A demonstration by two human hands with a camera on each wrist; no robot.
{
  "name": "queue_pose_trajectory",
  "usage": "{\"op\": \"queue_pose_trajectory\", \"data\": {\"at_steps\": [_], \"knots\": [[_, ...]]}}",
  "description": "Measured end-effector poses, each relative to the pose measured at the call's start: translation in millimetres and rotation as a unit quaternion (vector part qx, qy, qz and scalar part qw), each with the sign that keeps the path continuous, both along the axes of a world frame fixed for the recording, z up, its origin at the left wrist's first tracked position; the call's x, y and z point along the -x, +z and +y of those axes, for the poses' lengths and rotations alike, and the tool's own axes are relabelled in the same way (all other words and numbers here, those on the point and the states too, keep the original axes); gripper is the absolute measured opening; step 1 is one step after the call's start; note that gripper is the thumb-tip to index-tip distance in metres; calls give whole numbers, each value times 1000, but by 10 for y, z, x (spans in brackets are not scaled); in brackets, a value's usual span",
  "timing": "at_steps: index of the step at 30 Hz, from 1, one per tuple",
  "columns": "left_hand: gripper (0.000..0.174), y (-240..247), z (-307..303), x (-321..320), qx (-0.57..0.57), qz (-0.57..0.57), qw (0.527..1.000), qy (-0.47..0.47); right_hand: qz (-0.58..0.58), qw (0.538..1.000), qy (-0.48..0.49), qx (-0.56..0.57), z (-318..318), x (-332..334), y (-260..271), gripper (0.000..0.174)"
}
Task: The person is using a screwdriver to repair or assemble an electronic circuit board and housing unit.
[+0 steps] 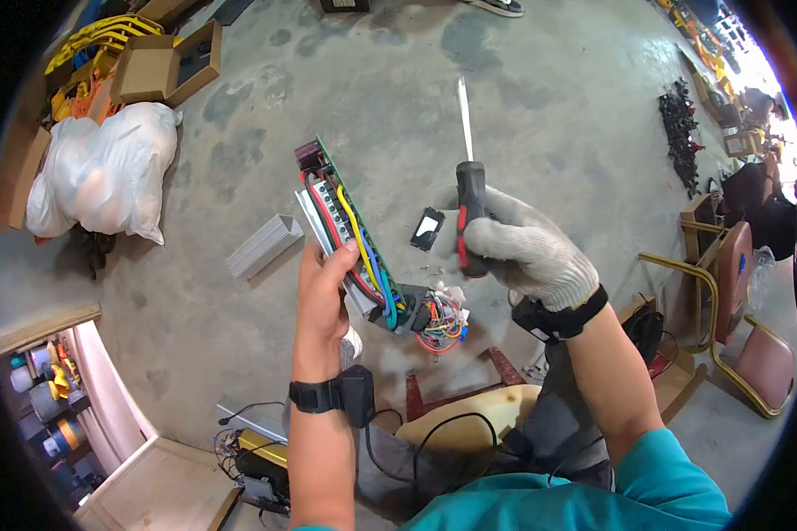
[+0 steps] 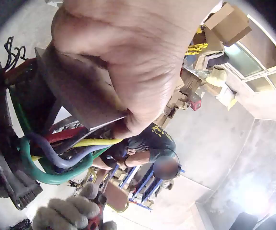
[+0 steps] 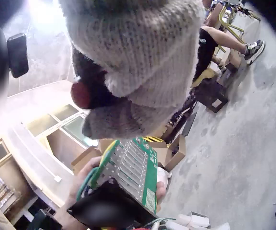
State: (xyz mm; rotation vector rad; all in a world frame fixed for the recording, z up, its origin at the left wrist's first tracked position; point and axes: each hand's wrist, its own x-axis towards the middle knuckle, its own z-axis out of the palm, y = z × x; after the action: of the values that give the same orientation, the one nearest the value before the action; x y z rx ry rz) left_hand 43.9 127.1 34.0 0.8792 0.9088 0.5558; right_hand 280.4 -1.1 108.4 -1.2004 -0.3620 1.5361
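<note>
My bare left hand grips a circuit board assembly, thumb on its near side. Red, yellow, blue and green wires run along it. At its lower end, in the head view, hangs a bundle of thin coloured wires with white connectors. The green board shows its soldered underside in the right wrist view. My gloved right hand holds a screwdriver by its black and red handle. Its bare blade points away from me, apart from the board. In the left wrist view, gloved fingers wrap the handle.
On the floor lie a ribbed aluminium housing, a small black cover and several small screws. White sacks and an open cardboard box stand left. Chairs are at the right; a wooden stool is below me.
</note>
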Motion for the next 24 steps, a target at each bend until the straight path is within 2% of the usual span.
{"op": "queue_pose_trajectory", "data": {"at_steps": [1,3,4,5,7,9,11,12,13,14,20,22,24], "knots": [[46,-12,5,8,3,2,1000,-8,7,1000,-1,1,53,16,-119,51],[49,-46,6,12,7,9,1000,-28,-20,998,-8,-51,118,19,-335,37],[49,-17,-8,-13,6,12,1000,-27,-31,999,3,-26,140,0,-393,30],[49,22,-18,-52,7,15,1000,-27,-25,999,1,-23,172,-12,-427,30],[51,47,-46,-74,8,31,999,-33,-81,995,-15,50,235,7,-418,27],[52,33,-55,-107,-2,53,998,-46,-72,995,10,67,306,-4,-337,33],[50,70,-97,-185,2,58,997,-55,-93,995,-12,40,325,85,-350,41],[49,65,-123,-227,-9,74,995,-65,-94,995,16,15,331,67,-377,46],[49,84,-149,-276,-20,89,993,-72,-96,995,16,16,320,54,-347,46],[54,131,-171,-348,22,52,997,-43,-87,995,30,30,308,33,-272,44],[53,161,-277,-543,2,78,995,-55,-34,996,43,69,265,-2,-189,40],[53,141,-292,-583,-3,84,995,-53,-100,995,17,6,217,39,-295,42],[54,84,-315,-615,-16,83,995,-53,-127,992,7,11,150,61,-339,43]]}}
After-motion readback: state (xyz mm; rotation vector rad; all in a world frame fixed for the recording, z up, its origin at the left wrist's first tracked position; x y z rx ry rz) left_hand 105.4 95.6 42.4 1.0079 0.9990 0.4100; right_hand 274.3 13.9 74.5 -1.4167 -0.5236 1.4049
